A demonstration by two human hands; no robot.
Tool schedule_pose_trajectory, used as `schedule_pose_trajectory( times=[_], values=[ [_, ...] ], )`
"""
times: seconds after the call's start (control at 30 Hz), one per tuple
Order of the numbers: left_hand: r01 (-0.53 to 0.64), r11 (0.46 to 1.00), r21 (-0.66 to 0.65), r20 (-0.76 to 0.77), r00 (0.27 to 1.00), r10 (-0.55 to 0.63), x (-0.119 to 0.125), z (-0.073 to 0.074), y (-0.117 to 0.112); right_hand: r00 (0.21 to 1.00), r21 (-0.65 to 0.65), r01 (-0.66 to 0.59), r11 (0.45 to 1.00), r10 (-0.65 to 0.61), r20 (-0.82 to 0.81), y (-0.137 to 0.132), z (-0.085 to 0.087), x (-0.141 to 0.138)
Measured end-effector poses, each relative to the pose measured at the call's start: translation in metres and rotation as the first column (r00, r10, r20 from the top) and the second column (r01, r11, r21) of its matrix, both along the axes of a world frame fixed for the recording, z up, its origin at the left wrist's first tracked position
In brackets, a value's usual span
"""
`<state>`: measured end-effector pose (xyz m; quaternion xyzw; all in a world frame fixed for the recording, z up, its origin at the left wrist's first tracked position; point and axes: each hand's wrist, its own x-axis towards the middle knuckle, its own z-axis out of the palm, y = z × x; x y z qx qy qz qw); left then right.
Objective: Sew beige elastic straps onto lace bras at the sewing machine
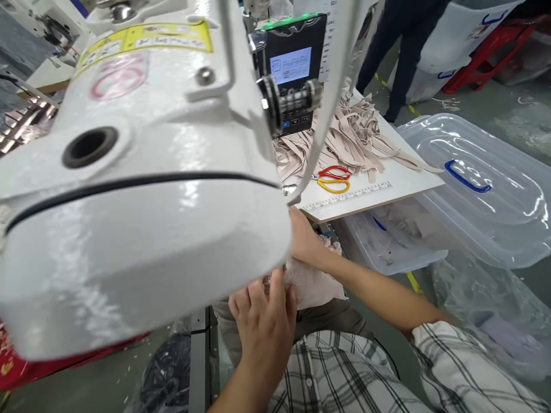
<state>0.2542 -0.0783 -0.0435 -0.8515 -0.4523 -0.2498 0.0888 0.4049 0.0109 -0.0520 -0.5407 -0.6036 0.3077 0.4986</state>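
A white sewing machine head point(142, 241) fills the left and middle of the view and hides the needle area. Below its edge, my left hand point(264, 321) lies with its fingers stretched out, the tips on pale pink fabric point(316, 287) that looks partly lacy. My right hand point(305, 238) reaches in at the right side of the machine head, by the upper part of this fabric. Its fingers are hidden behind the machine, so their grip does not show. The fabric hangs over my lap between the two arms.
Scissors with red and yellow handles point(334, 179) and a ruler strip point(348, 196) lie on the white tabletop point(413, 182). Behind them is a heap of pale fabric strips point(357, 135). A control screen point(290, 66) stands above. Clear plastic bins point(486, 229) flank the right side; a person's legs point(398, 51) are beyond.
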Motion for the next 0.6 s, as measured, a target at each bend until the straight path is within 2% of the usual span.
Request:
schedule_pose_trajectory(
  times=[0.17,0.23,0.3,0.37,0.43,0.5,0.6],
  values=[
    [0.009,1.0,-0.029,0.086,0.996,-0.006,-0.012,-0.004,0.003,0.971,0.036,0.052,0.998,-0.042,-0.235,-0.01,-0.002,0.002],
    [0.017,0.999,-0.048,0.214,0.977,-0.006,-0.019,-0.009,0.008,0.95,0.002,0.107,0.994,-0.102,-0.296,-0.019,-0.009,0.005],
    [0.031,0.988,-0.154,0.423,0.905,0.037,-0.025,-0.017,0.015,0.933,-0.06,0.149,0.987,-0.16,-0.323,-0.032,-0.017,0.009],
    [0.126,0.928,-0.351,0.619,0.774,0.129,-0.029,-0.027,0.023,0.932,-0.115,0.153,0.981,-0.182,-0.314,-0.045,-0.025,0.011],
    [0.261,0.815,-0.518,0.704,0.671,0.233,-0.032,-0.036,0.031,0.943,-0.109,0.146,0.983,-0.171,-0.285,-0.057,-0.03,0.011],
    [0.329,0.711,-0.621,0.695,0.65,0.307,-0.033,-0.04,0.036,0.962,-0.047,0.128,0.991,-0.136,-0.236,-0.066,-0.032,0.009],
    [0.294,0.643,-0.707,0.639,0.656,0.402,-0.032,-0.034,0.037,0.985,0.05,0.098,0.994,-0.089,-0.148,-0.073,-0.029,0.005]
  ],
)
